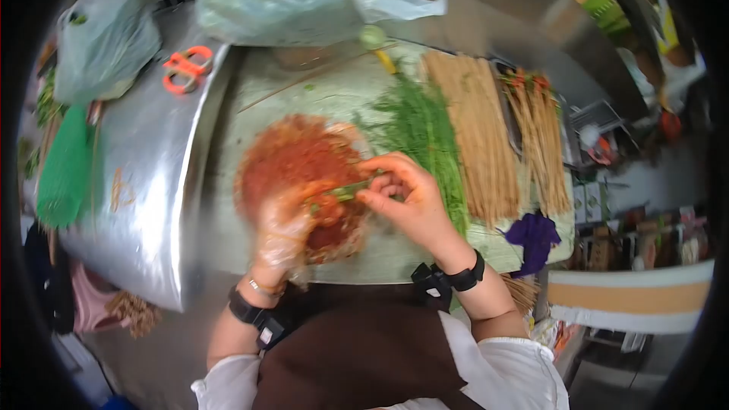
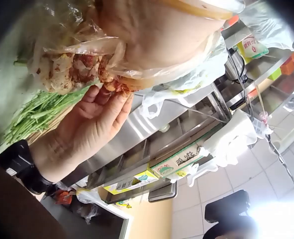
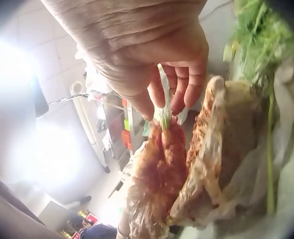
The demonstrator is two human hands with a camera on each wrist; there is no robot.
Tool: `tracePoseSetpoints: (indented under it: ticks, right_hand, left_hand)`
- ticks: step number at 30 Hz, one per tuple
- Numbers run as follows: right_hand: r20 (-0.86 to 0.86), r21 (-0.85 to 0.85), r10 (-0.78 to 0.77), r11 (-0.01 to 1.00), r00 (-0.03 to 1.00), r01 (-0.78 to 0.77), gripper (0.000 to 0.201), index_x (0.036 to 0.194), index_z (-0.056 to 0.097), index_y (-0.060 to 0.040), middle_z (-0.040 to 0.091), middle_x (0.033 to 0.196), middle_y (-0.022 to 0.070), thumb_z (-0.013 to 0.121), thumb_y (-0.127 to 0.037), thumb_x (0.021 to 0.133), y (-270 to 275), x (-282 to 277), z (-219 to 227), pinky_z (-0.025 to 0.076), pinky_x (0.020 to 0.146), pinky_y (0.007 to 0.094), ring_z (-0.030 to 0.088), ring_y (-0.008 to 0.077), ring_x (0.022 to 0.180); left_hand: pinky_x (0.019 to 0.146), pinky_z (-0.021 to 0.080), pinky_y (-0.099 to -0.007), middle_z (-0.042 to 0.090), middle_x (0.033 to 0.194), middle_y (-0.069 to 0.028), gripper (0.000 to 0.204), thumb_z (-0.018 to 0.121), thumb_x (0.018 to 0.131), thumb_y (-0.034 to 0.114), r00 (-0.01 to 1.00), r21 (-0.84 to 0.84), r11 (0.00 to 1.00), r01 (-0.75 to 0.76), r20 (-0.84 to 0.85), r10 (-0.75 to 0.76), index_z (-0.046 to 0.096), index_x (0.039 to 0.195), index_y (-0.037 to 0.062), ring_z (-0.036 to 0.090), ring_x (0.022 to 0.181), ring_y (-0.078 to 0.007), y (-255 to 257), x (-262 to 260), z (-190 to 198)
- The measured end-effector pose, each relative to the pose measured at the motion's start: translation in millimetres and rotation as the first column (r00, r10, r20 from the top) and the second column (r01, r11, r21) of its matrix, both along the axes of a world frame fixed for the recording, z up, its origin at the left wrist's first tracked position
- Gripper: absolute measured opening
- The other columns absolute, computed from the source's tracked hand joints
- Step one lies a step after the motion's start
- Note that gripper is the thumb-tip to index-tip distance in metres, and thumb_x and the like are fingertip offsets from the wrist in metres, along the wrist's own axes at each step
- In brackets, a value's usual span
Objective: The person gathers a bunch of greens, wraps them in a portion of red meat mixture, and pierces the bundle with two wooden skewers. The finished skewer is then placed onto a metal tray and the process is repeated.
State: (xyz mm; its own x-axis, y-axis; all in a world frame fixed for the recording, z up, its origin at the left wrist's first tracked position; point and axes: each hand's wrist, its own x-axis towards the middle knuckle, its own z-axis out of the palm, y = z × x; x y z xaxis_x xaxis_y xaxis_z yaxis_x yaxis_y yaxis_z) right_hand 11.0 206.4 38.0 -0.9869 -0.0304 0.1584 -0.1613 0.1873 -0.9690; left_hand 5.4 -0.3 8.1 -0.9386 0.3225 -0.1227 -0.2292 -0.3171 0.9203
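My left hand (image 1: 282, 226), in a clear plastic glove smeared red, is over a round container of red seasoning paste (image 1: 292, 153). Its curled fingers hold one end of a green stalk (image 1: 349, 190). Bare, my right hand (image 1: 416, 196) pinches the other end between thumb and fingertips. Close up in the right wrist view, the pale stalk (image 3: 164, 94) runs down from my right fingertips into the red-coated gloved fingers. Crumpled plastic film (image 3: 206, 184) with red paste on it shows beside them. The left wrist view shows the glove's red-stained fingers (image 2: 79, 69) meeting my right fingertips.
Leafy green herbs (image 1: 421, 121) lie right of the container, beside a row of wooden skewers (image 1: 474, 140). Skewers with food on their tips (image 1: 535, 129) are farther right. A purple leaf (image 1: 535, 241) lies at the front right. Orange scissors (image 1: 186, 70) and plastic bags (image 1: 281, 0) are behind.
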Motion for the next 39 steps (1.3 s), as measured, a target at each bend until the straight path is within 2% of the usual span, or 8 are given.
tracePoseSetpoints:
  ticks: [4,5,8,11,24,26,32,39]
  right_hand:
    - [0.124,-0.026,-0.262,0.963,0.957,0.267,0.018,0.101,0.065,-0.0034,0.065,0.076,0.0015,0.067,-0.005,0.083,83.4,-14.6,3.4,0.047,0.064,0.0194,0.06,0.0064,0.069]
    - [0.116,0.134,-0.372,0.925,0.921,0.356,0.017,0.099,0.066,-0.0029,0.066,0.078,0.0036,0.067,-0.006,0.083,110.9,-21.8,2.1,0.048,0.064,0.021,0.061,0.0076,0.071]
    - [-0.294,0.73,-0.446,0.465,0.845,0.5,0.023,0.091,0.068,0.0019,0.067,0.076,0.0173,0.071,-0.016,0.076,208.7,-42.4,-39.7,0.052,0.062,0.0363,0.065,0.0285,0.064]
    - [0.058,0.983,-0.627,0.173,0.777,0.067,0.027,0.089,0.069,0.0013,0.068,0.078,0.0143,0.075,-0.02,0.074,218.1,-53.6,-21.3,0.052,0.066,0.0335,0.066,0.0232,0.069]
    - [0.446,0.538,-0.528,0.803,0.722,0.255,0.012,0.08,0.065,-0.0036,0.062,0.065,0.0027,0.066,-0.015,0.085,245.2,-50.3,-9.8,0.046,0.045,0.024,0.056,0.0093,0.051]
    - [0.563,0.196,-0.36,0.933,0.744,0.303,0.012,0.084,0.065,-0.0039,0.063,0.067,0.0019,0.065,-0.015,0.087,240.8,-47.6,-1.9,0.048,0.047,0.0222,0.056,0.0076,0.053]
    - [0.416,-0.471,-0.092,0.83,0.905,0.3,0.01,0.094,0.063,-0.0033,0.067,0.081,0.0054,0.061,-0.012,0.089,168.1,-34.0,3.6,0.054,0.057,0.0221,0.065,0.0105,0.068]
    - [0.115,-0.51,-0.281,0.806,0.953,0.299,0.014,0.1,0.058,-0.0026,0.067,0.09,0.0088,0.06,-0.012,0.091,30.2,-7.1,-1.7,0.053,0.065,0.0234,0.064,0.0118,0.073]
  left_hand:
    - [0.067,0.051,-0.0241,0.065,0.088,-0.0083,0.027,0.061,0.089,0.008,1.0,-0.009,1.0,-0.026,-0.002,0.026,0.059,0.11,-0.0089,0.062,0.073,-0.0132,-4.1,-1.7,-15.7]
    - [0.067,0.051,-0.0241,0.065,0.088,-0.0086,0.027,0.061,0.089,0.007,1.0,-0.004,1.0,-0.021,0.015,0.021,0.059,0.11,-0.009,0.062,0.073,-0.0134,-3.2,-0.8,-10.9]
    - [0.067,0.052,-0.0244,0.066,0.088,-0.0088,0.025,0.061,0.089,0.005,1.0,0.021,1.0,-0.014,0.026,0.014,0.06,0.109,-0.0094,0.062,0.073,-0.0136,-0.3,-1.1,-2.4]
    - [0.067,0.052,-0.025,0.065,0.088,-0.0097,0.026,0.061,0.088,0.004,0.999,0.031,0.999,-0.039,0.028,0.038,0.058,0.11,-0.0099,0.062,0.074,-0.0145,1.0,-1.5,-1.7]
    - [0.064,0.051,-0.026,0.064,0.086,-0.0106,0.028,0.061,0.088,0.004,0.995,0.091,0.993,-0.07,0.074,0.063,0.056,0.111,-0.0111,0.06,0.071,-0.0158,2.7,-1.7,-4.9]
    - [0.064,0.052,-0.0257,0.064,0.087,-0.0112,0.029,0.062,0.088,0.005,0.994,0.082,0.994,-0.078,0.08,0.071,0.056,0.112,-0.0108,0.06,0.071,-0.0163,1.7,-0.9,-4.4]
    - [0.071,0.054,-0.0294,0.063,0.094,-0.0134,0.029,0.06,0.089,0.007,0.997,0.139,0.988,-0.071,0.008,0.071,0.053,0.115,-0.0055,0.063,0.085,-0.023,-9.4,-7.3,-20.4]
    - [0.078,0.057,-0.0357,0.061,0.103,-0.0133,0.027,0.059,0.089,0.005,0.937,0.416,0.845,-0.336,0.236,0.256,0.052,0.114,0.0013,0.063,0.092,-0.026,-10.6,-2.9,-13.3]
